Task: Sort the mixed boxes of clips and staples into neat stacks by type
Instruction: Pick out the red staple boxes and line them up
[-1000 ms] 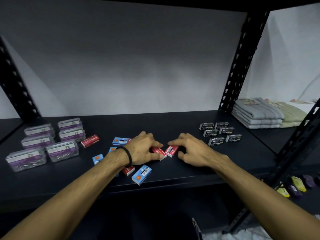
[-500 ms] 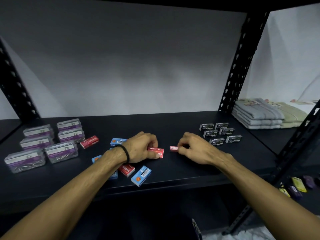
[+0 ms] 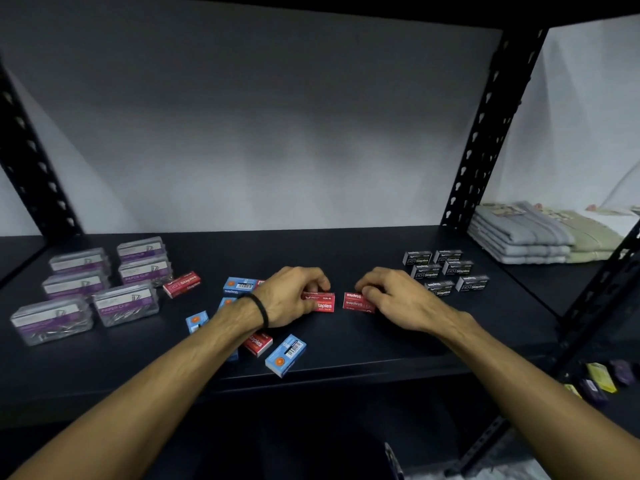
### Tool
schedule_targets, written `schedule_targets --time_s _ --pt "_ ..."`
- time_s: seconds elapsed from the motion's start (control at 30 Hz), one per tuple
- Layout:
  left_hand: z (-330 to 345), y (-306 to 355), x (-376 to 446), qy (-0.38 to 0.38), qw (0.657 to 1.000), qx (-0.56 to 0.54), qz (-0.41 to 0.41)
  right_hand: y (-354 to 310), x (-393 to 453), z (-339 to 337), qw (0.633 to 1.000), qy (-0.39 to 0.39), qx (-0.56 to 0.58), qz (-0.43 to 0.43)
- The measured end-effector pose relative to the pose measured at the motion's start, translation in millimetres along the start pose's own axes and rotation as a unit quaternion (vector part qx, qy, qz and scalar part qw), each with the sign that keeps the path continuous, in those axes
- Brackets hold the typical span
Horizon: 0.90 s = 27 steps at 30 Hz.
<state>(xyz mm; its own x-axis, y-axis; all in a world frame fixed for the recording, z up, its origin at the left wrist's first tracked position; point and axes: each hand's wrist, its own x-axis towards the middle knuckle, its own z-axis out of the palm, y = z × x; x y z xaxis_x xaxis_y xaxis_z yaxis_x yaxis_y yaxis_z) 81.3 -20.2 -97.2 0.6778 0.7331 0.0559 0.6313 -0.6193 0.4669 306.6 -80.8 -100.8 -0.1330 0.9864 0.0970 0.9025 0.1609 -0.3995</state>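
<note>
Nearest me on the shelf [image 3: 346, 362] I see a blue box [image 3: 286, 355] and a red box [image 3: 258, 342] lying loose. Further in, my left hand [image 3: 289, 295] is curled around a red staples box [image 3: 322, 301], and my right hand [image 3: 391, 296] pinches another red staples box [image 3: 358, 301] just beside it. Clear paper clip boxes [image 3: 124, 304] sit far left, black staples boxes [image 3: 446, 271] far right.
</note>
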Motion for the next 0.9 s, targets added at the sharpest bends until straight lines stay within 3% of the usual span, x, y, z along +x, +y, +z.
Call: schedule_targets --time_s 0.3,0.9 --pt "-0.1 -2.7 3.0 -0.006 1.000 0.019 0.004 -1.7 -1.8 -2.7 0.998 -0.038 -0.050 0.014" --pt "1.2 -2.8 5.7 0.005 1.000 0.016 -0.004 -11.5 -2.1 -5.4 0.996 0.004 0.071 0.063"
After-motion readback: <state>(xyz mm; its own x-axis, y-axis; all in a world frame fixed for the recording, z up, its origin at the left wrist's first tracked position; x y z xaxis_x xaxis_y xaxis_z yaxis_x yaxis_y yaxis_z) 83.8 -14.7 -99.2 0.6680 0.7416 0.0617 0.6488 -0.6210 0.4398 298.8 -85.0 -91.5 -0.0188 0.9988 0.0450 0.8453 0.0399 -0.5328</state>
